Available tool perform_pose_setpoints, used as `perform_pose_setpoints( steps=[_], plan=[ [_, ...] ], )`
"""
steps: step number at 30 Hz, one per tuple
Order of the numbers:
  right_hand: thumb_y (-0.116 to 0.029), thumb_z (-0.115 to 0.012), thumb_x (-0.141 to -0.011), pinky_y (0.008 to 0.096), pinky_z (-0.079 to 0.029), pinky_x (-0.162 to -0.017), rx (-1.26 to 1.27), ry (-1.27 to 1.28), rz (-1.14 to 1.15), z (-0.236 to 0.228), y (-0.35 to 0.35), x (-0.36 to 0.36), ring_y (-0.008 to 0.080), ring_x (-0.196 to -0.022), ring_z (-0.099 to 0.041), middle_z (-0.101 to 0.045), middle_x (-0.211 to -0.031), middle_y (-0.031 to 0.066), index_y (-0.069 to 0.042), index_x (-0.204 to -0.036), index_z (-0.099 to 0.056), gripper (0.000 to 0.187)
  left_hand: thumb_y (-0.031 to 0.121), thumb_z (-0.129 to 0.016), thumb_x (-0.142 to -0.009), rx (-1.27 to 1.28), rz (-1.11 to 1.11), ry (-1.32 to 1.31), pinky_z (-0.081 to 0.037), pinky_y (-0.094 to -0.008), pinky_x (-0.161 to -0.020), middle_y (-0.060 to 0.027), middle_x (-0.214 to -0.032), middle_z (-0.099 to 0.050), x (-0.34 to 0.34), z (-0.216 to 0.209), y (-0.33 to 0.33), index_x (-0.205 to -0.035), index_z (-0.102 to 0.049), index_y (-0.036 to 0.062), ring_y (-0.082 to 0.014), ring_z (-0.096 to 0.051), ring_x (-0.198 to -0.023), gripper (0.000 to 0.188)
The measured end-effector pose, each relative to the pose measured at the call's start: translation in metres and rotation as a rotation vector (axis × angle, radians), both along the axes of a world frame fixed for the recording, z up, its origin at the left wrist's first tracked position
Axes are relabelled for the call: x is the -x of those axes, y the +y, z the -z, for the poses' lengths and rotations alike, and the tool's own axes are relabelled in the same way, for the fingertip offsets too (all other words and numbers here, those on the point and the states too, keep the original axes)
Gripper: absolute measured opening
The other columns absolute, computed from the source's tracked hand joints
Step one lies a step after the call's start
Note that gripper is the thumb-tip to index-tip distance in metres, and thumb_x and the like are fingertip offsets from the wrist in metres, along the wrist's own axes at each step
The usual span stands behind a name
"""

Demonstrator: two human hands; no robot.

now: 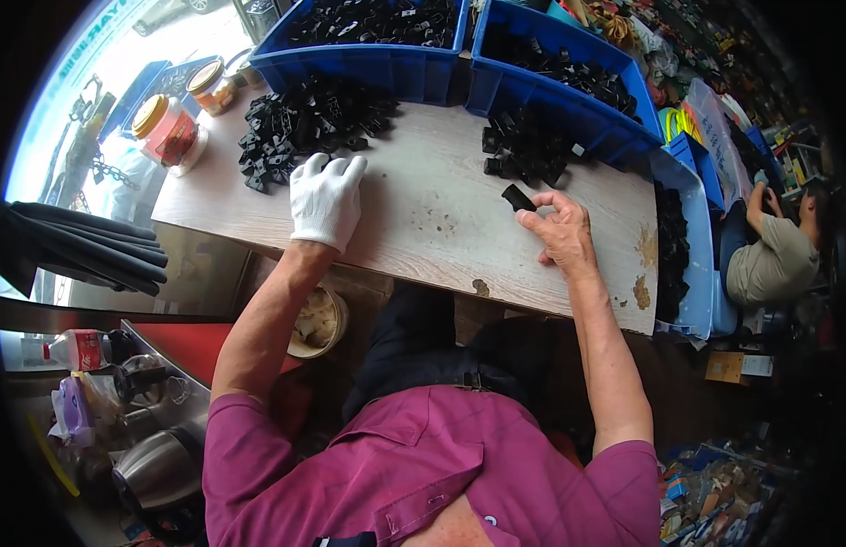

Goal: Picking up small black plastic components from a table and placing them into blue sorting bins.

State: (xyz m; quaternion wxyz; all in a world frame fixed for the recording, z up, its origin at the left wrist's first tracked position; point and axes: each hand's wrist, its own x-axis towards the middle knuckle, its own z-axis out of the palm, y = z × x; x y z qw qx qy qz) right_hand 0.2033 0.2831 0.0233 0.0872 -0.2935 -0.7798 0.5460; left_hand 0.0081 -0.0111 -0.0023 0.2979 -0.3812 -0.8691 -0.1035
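My left hand [327, 202], in a white knitted glove, rests at the near edge of a heap of small black plastic parts [304, 123]. Its fingers are curled with their tips turned away, so whatever they hold is hidden. Bare, my right hand [561, 228] pinches one short black plastic part [517, 197] between thumb and fingers, just over the wooden tabletop [423, 196]. Beyond that hand lies a second, smaller heap of black parts [530, 146].
Along the far edge stand two blue bins, a left one [368, 73] and a right one [559, 105], holding more black parts. A lighter blue bin [701, 273] adjoins the right end. Lidded jars [168, 132] stand far left. Another person [774, 255] sits at right.
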Motion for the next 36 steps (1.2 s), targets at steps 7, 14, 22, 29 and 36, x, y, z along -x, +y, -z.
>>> perform_pose_setpoints(
  steps=[7, 14, 22, 29, 36],
  plan=[
    [-0.022, -0.084, -0.083, 0.0256, -0.044, -0.038, 0.120, 0.052, 0.068, -0.002, 0.006, -0.008, 0.0070, -0.040, -0.044, -0.050, -0.054, -0.0044, -0.002, -0.106, -0.069, 0.034, 0.017, -0.075, -0.080, -0.059, 0.021, 0.014, -0.044, -0.0461, -0.096, -0.0020, -0.113, -0.067, -0.020, -0.014, 0.026, -0.121, -0.066, 0.0171, -0.0276, -0.059, -0.113, 0.042],
    [-0.021, -0.082, -0.085, 0.0335, -0.059, -0.045, 0.314, 0.126, 0.270, -0.006, 0.032, -0.025, 0.0095, -0.039, -0.051, -0.050, -0.052, -0.0032, -0.004, -0.102, -0.063, 0.031, 0.015, -0.071, -0.082, -0.053, 0.022, 0.014, -0.047, -0.0437, -0.077, -0.0018, -0.090, -0.069, -0.006, -0.001, 0.014, -0.090, -0.065, 0.0138, -0.0270, -0.063, -0.094, 0.010],
    [-0.023, -0.078, -0.090, 0.0396, -0.062, -0.050, 0.215, 0.381, 0.764, -0.018, 0.104, -0.032, 0.0126, -0.047, -0.054, -0.055, -0.064, 0.0030, -0.010, -0.114, -0.066, 0.030, 0.003, -0.064, -0.078, -0.047, 0.332, -0.110, -0.056, -0.0401, -0.071, -0.0072, -0.096, -0.065, -0.024, -0.005, 0.053, -0.098, -0.066, 0.0090, -0.0295, -0.063, -0.086, 0.021],
    [-0.009, -0.074, -0.087, 0.0353, -0.061, -0.052, 0.149, 0.202, 0.392, -0.008, 0.087, -0.015, 0.0123, -0.044, -0.054, -0.052, -0.058, 0.0011, -0.007, -0.134, -0.061, 0.048, 0.007, -0.070, -0.081, -0.068, 0.466, -0.278, -0.057, -0.0418, -0.081, -0.0118, -0.115, -0.069, -0.043, -0.010, 0.081, -0.108, -0.070, 0.0055, -0.0331, -0.066, -0.095, 0.027],
    [-0.006, -0.072, -0.084, 0.0306, -0.054, -0.042, -0.017, 0.024, 0.169, -0.010, 0.060, 0.027, 0.0087, -0.043, -0.051, -0.056, -0.063, -0.0008, -0.013, -0.133, -0.067, 0.050, 0.015, -0.070, -0.084, -0.208, 0.506, -0.235, -0.056, -0.0426, -0.077, -0.0104, -0.100, -0.067, -0.042, -0.002, 0.088, -0.089, -0.069, 0.0046, -0.0330, -0.064, -0.090, 0.012]
  ],
)
